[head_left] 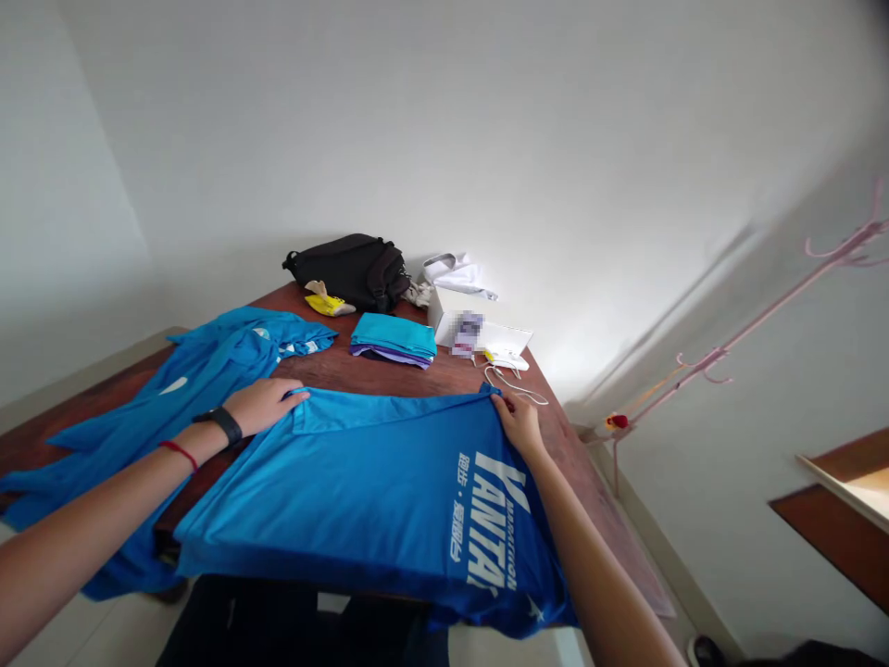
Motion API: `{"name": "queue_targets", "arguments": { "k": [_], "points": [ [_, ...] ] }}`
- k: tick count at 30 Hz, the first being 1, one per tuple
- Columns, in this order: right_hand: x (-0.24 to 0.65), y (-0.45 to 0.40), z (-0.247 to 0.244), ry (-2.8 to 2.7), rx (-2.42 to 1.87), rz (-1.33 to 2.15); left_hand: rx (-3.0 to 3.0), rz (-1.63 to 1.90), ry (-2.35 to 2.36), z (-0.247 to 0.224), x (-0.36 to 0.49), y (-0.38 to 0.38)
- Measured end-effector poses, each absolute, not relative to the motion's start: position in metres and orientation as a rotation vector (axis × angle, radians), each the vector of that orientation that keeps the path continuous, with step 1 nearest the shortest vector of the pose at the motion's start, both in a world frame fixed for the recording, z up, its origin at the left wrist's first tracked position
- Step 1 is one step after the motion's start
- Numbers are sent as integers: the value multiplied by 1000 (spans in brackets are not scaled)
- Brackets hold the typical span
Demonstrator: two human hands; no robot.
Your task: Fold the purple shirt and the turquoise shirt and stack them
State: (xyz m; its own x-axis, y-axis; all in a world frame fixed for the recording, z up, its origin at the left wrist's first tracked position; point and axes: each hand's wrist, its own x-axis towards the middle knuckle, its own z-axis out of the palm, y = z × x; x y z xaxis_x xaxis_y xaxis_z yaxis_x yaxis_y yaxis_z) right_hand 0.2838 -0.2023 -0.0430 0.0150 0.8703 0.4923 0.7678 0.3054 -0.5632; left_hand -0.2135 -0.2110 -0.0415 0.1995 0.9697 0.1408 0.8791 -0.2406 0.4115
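Note:
A blue T-shirt [361,482] with white printed lettering lies across the near part of the table, its lower edge hanging over the front. At its far left corner, my left hand [260,405] pinches the cloth between thumb and fingers. My right hand [518,421] grips the far right corner in the same way. Between both hands the far edge is pulled fairly straight, with a strip folded over near the left. Beside my left arm, more blue shirts [215,371] lie loosely spread, partly over the table's left edge.
Behind the T-shirt sits a folded clothes stack [394,335] on the brown wooden table [333,375]. A black bag [351,269], yellow packet [326,302], white box [451,310] and white cable [518,389] stand further back. A pink coat rack [757,324] leans at right.

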Motion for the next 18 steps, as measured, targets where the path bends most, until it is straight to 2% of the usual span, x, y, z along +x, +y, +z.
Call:
{"name": "queue_targets", "arguments": {
  "k": [4, 8, 13, 18],
  "points": [
    [281, -199, -40, -1719, -1466, 196, 2360, 607, 1761, -42, -201, -206],
    [272, -203, -24, -1723, -1397, 207, 2459, 638, 1471, -27, -157, -206],
    [257, -216, 3, -1769, -1338, 78, 2455, 526, 1120, -17, -93, -197],
    [260, -232, 27, -1673, -1434, -90, 2426, 339, 1040, -22, -67, -191]
  ]
}}
